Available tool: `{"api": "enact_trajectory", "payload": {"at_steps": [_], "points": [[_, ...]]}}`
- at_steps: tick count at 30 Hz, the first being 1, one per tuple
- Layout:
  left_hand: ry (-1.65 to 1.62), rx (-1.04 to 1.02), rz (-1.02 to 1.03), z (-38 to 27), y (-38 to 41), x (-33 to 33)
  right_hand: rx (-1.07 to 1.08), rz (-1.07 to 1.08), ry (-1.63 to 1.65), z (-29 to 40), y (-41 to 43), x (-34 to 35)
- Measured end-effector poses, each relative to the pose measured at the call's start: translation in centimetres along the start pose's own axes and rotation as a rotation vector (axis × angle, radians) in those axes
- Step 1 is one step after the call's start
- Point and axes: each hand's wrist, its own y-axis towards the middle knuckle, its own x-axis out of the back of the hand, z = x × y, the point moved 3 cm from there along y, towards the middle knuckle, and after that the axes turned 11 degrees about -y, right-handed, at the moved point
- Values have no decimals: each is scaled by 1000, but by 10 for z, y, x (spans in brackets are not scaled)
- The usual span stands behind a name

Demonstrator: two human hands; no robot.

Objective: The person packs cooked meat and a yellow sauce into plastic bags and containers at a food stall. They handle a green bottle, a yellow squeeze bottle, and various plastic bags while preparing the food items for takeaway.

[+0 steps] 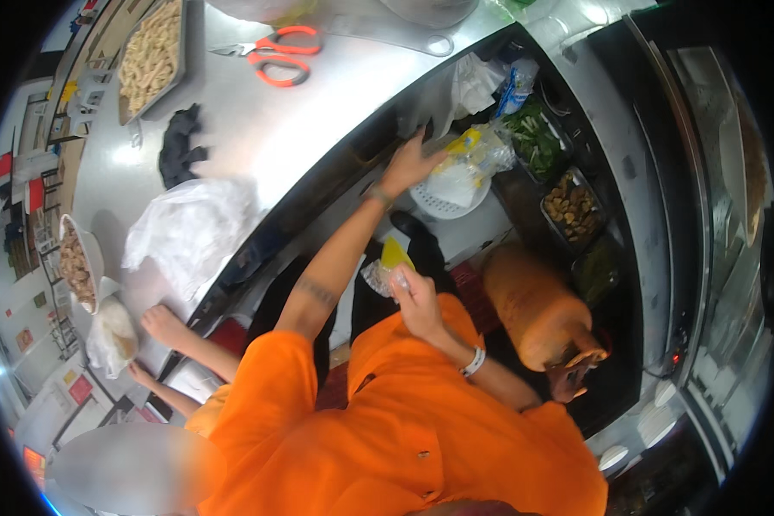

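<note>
My left hand [411, 162] reaches under the steel counter [258, 148], thumb and fingers apart. Its fingertips are beside a blurred translucent plastic bag [429, 106]; whether they touch it is unclear. Just right of that hand, a white perforated plastic basket [448, 205] holds plastic packaging [471, 158] with yellow print. Close to my body, my right hand [419, 302] grips a crumpled clear plastic wrapper [377, 278]. A yellow-green piece [396, 253] sticks up from the same grip; I cannot tell whether the two are joined.
On the counter are orange-handled scissors [284, 55], a metal tray of pale food [151, 61], a black crumpled item [184, 145] and a white plastic bag [190, 232]. At left, another person's hand [164, 326] rests near the counter edge. An orange gas cylinder [532, 303] stands right, below food trays [571, 209].
</note>
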Motion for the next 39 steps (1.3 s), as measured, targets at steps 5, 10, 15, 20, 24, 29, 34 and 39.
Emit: {"api": "enact_trajectory", "payload": {"at_steps": [5, 10, 15, 20, 24, 29, 34, 39], "points": [[86, -4, -291, 18, 100, -63, -255, -87, 286, -54, -25, 26], [163, 105, -359, 37, 110, -39, -317, -187, 514, -64, -33, 62], [230, 10, -320, 20, 111, -11, -262, -182, 584, -69, -32, 72], [254, -6, -194, -13, 98, 5, -261, -135, 597, -64, -33, 82], [267, 38, -123, -24, 99, 13, -301, -92, 630, -60, -36, 83], [109, -59, -299, -28, 90, 17, -281, -93, 527, -64, -38, 94], [33, 83, -112, -42, 89, 27, -263, -84, 499, -56, -36, 101], [72, 186, -164, -45, 94, 35, -235, -54, 451, -41, -30, 106]]}}
